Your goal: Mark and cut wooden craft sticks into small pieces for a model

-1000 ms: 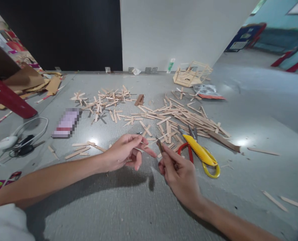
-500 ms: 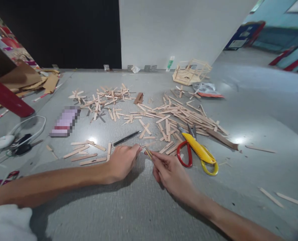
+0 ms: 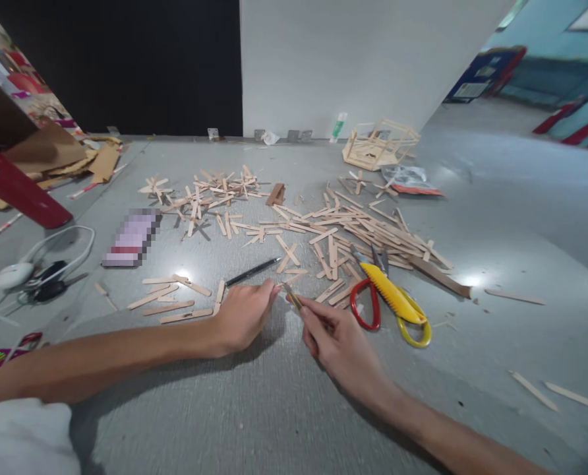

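Note:
My left hand [image 3: 244,316] is closed in a pinch near the middle of the floor-like grey surface, with a thin wooden craft stick [image 3: 293,279] sticking out past its fingertips. Facing it, my right hand [image 3: 336,336] grips a slim craft knife [image 3: 294,300], yellowish with a grey pointed tip. That tip is close to my left fingertips and the stick; whether they touch cannot be made out. Just right of my right hand lie scissors [image 3: 390,293] with red and yellow handles. A black pen [image 3: 252,271] rests beyond my left hand.
A heap of craft sticks [image 3: 368,227] spreads ahead, with star-shaped stick clusters [image 3: 219,188] to its left. A stick frame model [image 3: 380,146] and glue tube [image 3: 338,127] stand by the wall. A phone [image 3: 132,237], cables [image 3: 89,244] and a red leg [image 3: 22,188] are left.
The knife in my right hand has turned slightly, showing its side more broadly. My left thumb has shifted up a little. The view has moved slightly; the objects lie as before.

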{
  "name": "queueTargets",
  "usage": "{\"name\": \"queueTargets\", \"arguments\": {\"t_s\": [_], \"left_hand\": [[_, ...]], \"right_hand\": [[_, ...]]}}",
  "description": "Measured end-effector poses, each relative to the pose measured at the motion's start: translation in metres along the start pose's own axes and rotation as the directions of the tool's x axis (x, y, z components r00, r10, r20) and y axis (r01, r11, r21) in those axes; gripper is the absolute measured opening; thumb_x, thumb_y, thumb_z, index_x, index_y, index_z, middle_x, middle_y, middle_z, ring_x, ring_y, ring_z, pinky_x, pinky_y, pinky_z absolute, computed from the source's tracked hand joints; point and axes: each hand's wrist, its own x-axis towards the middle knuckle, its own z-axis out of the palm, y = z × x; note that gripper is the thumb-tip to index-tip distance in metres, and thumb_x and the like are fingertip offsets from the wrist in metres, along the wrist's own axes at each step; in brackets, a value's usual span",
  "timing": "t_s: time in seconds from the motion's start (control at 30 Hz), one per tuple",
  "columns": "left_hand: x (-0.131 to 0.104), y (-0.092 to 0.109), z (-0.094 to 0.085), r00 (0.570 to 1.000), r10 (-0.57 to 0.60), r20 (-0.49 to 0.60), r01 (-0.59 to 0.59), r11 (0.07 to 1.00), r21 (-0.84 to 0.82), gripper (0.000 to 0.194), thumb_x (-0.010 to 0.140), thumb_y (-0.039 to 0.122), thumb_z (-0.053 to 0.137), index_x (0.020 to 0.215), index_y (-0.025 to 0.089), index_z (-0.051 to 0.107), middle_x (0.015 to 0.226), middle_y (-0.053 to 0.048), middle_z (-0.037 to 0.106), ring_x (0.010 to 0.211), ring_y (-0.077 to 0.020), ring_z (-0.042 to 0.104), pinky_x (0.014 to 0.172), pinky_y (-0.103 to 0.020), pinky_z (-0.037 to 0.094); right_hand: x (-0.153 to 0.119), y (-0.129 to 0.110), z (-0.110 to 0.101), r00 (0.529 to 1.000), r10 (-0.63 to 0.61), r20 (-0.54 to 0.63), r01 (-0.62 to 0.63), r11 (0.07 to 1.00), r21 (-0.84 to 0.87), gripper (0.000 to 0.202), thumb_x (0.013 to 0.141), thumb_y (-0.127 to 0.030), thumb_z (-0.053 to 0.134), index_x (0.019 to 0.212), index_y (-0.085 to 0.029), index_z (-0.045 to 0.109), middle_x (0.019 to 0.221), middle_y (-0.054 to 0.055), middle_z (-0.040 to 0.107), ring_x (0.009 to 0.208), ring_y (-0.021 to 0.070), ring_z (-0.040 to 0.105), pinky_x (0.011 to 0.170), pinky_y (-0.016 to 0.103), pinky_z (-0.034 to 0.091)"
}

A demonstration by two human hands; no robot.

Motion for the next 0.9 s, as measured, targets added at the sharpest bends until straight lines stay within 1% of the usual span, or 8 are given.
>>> {"name": "queueTargets", "arguments": {"t_s": [0.13, 0.27, 0.33, 0.43, 0.57, 0.7, 0.8, 0.9], "left_hand": [[0.001, 0.001, -0.002, 1.000, -0.023, -0.007, 0.023, 0.999, -0.045, 0.040, 0.113, 0.034, 0.024, 0.099, 0.020, 0.058, 0.080, -0.006, 0.071, 0.070, -0.0229, 0.067, 0.068, -0.030, 0.046], [0.001, 0.002, -0.005, 1.000, 0.002, 0.008, -0.001, 0.998, -0.058, 0.033, 0.112, 0.032, 0.030, 0.103, 0.019, 0.059, 0.083, -0.007, 0.072, 0.070, -0.0237, 0.068, 0.069, -0.031, 0.045], [0.000, 0.001, -0.004, 1.000, -0.001, 0.002, 0.001, 0.999, -0.055, 0.029, 0.110, 0.027, 0.033, 0.103, 0.020, 0.060, 0.083, -0.006, 0.071, 0.070, -0.0217, 0.066, 0.068, -0.030, 0.044], [0.001, -0.002, -0.003, 1.000, -0.010, -0.027, 0.009, 0.999, -0.042, 0.027, 0.108, 0.025, 0.036, 0.101, 0.021, 0.062, 0.079, -0.003, 0.069, 0.066, -0.0193, 0.063, 0.068, -0.028, 0.044], [0.004, -0.005, -0.001, 0.999, 0.004, -0.046, -0.005, 0.999, -0.035, 0.027, 0.106, 0.024, 0.039, 0.096, 0.022, 0.064, 0.070, -0.002, 0.063, 0.063, -0.0186, 0.059, 0.066, -0.027, 0.042], [0.006, -0.008, -0.002, 0.997, 0.065, -0.051, -0.070, 0.992, -0.109, 0.032, 0.106, 0.028, 0.037, 0.089, 0.021, 0.063, 0.068, -0.001, 0.060, 0.060, -0.0167, 0.054, 0.062, -0.026, 0.040], [0.007, -0.009, -0.002, 0.993, 0.100, -0.061, -0.109, 0.980, -0.166, 0.033, 0.106, 0.029, 0.037, 0.085, 0.021, 0.061, 0.067, -0.001, 0.059, 0.058, -0.0157, 0.050, 0.061, -0.027, 0.038], [0.007, -0.010, -0.001, 0.992, 0.105, -0.067, -0.116, 0.976, -0.186, 0.033, 0.106, 0.029, 0.038, 0.083, 0.021, 0.060, 0.062, 0.001, 0.054, 0.056, -0.0149, 0.045, 0.059, -0.027, 0.037]], "right_hand": [[-0.004, -0.006, -0.009, 0.998, 0.009, 0.062, -0.012, 0.999, 0.046, 0.053, 0.097, -0.048, 0.061, 0.133, -0.010, 0.072, 0.060, -0.007, 0.040, 0.051, 0.0111, 0.034, 0.044, 0.023, 0.025], [-0.008, -0.002, -0.014, 0.999, -0.027, -0.038, 0.026, 0.999, -0.040, 0.058, 0.096, -0.045, 0.063, 0.143, -0.011, 0.067, 0.053, -0.008, 0.043, 0.045, 0.0114, 0.036, 0.042, 0.023, 0.027], [-0.009, 0.002, -0.014, 0.991, -0.077, -0.108, 0.065, 0.991, -0.113, 0.052, 0.095, -0.043, 0.063, 0.137, -0.013, 0.073, 0.053, -0.003, 0.056, 0.045, 0.0134, 0.046, 0.042, 0.024, 0.036], [-0.009, 0.008, -0.012, 0.970, -0.149, -0.189, 0.119, 0.979, -0.164, 0.043, 0.096, -0.041, 0.063, 0.129, -0.018, 0.079, 0.088, 0.010, 0.083, 0.071, 0.0228, 0.074, 0.061, 0.033, 0.060], [-0.008, 0.016, -0.005, 0.954, -0.174, -0.242, 0.147, 0.981, -0.125, 0.041, 0.094, -0.039, 0.065, 0.126, -0.017, 0.081, 0.117, 0.015, 0.082, 0.101, 0.0299, 0.080, 0.087, 0.043, 0.066], [-0.007, 0.020, -0.002, 0.964, -0.142, -0.227, 0.124, 0.988, -0.089, 0.044, 0.096, -0.038, 0.063, 0.131, -0.016, 0.078, 0.086, 0.011, 0.083, 0.084, 0.0296, 0.079, 0.064, 0.037, 0.066], [-0.006, 0.023, -0.002, 0.972, -0.110, -0.207, 0.097, 0.993, -0.073, 0.047, 0.096, -0.039, 0.062, 0.134, -0.015, 0.077, 0.056, 0.004, 0.069, 0.064, 0.0258, 0.072, 0.047, 0.031, 0.057], [-0.005, 0.025, -0.002, 0.974, -0.102, -0.200, 0.092, 0.994, -0.057, 0.047, 0.097, -0.039, 0.061, 0.135, -0.016, 0.077, 0.049, 0.000, 0.060, 0.055, 0.0222, 0.065, 0.042, 0.028, 0.050]]}}
